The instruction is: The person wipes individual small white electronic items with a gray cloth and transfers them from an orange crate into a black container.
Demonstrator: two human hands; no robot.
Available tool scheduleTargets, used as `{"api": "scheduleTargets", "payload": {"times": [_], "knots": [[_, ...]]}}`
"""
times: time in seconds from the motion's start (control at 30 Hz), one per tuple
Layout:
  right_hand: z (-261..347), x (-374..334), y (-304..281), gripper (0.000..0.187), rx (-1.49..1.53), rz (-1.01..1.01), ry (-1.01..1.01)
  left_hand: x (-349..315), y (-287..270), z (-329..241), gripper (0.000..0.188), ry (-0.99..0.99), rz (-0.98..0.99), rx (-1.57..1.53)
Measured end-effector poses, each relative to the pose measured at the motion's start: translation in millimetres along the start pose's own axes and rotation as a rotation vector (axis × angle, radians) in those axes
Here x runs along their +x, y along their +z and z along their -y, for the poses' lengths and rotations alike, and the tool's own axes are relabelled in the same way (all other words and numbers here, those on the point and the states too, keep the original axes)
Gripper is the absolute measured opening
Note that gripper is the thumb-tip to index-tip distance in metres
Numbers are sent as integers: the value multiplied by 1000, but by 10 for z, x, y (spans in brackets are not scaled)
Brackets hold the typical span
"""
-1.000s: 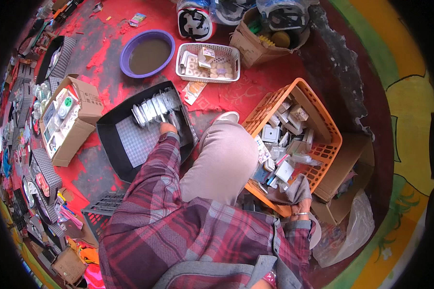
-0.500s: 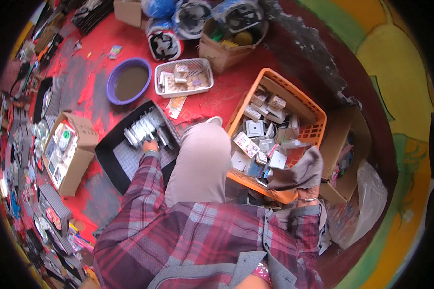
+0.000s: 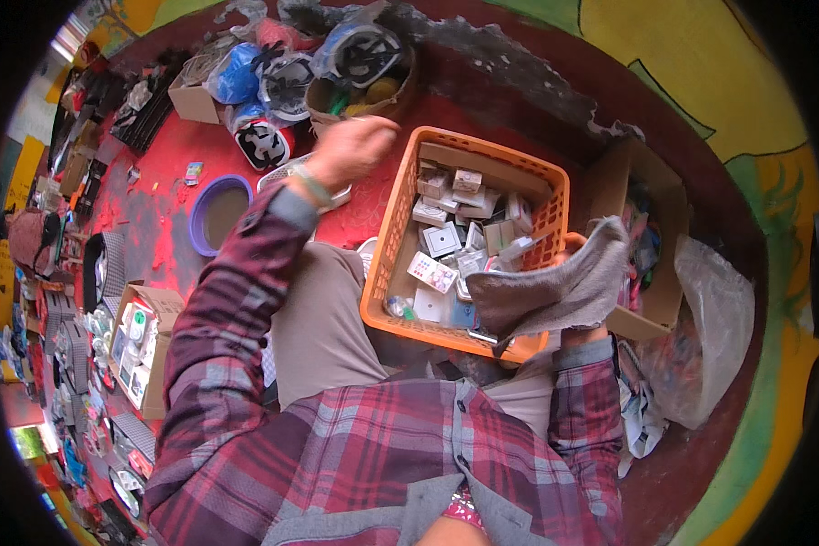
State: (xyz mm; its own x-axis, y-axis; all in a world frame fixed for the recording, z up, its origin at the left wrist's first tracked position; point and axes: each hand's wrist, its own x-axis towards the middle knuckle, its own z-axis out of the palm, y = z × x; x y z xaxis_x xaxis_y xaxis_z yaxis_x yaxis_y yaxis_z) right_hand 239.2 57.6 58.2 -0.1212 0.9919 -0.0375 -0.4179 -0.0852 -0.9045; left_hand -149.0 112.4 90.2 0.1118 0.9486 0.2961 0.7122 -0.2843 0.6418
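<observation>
The left hand (image 3: 350, 150) is raised above the floor, level with the far left corner of the orange crate (image 3: 387, 273), fingers curled loosely together; whether it pinches anything small is hard to tell, since the fingertips blur against the clutter behind. A band sits at its wrist, and the plaid sleeve (image 3: 227, 318) runs down from it across the picture. The right hand is hidden under a grey cloth (image 3: 551, 291), which it holds bunched from below at the crate's near right corner; only the cuff shows beneath the cloth, so the grip appears closed on the fabric. The cloth drapes over the crate's rim and covers part of its contents. Inside the crate lie many small white and grey switch plates and boxes (image 3: 446, 241), heaped loosely. Left of the crate a blue bowl (image 3: 217, 211) stands on the red floor, and a cardboard box (image 3: 141, 341) of small parts lies further left. Behind the raised hand sit bagged bundles (image 3: 287, 82). To the right of the crate stands an open carton (image 3: 651, 237), with a clear plastic bag (image 3: 714, 337) just beside it.
</observation>
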Motion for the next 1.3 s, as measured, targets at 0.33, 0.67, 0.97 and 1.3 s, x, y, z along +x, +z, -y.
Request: {"api": "scheduleTargets", "payload": {"times": [0.33,0.67,0.97,1.3], "knots": [[36,-55,-389,21,474,-241,37,-268,2964,691,51,-279,1048,459],[269,-224,-124,41,636,-147,140,-660,3925,1592,65,-1208,201,-45],[203,-168,-197,22,581,29,167,-472,3936,1211,116,-1430,102,160],[181,52,47,32,122,-407,302,-784,3143,1234,101,-1095,59,-345]]}}
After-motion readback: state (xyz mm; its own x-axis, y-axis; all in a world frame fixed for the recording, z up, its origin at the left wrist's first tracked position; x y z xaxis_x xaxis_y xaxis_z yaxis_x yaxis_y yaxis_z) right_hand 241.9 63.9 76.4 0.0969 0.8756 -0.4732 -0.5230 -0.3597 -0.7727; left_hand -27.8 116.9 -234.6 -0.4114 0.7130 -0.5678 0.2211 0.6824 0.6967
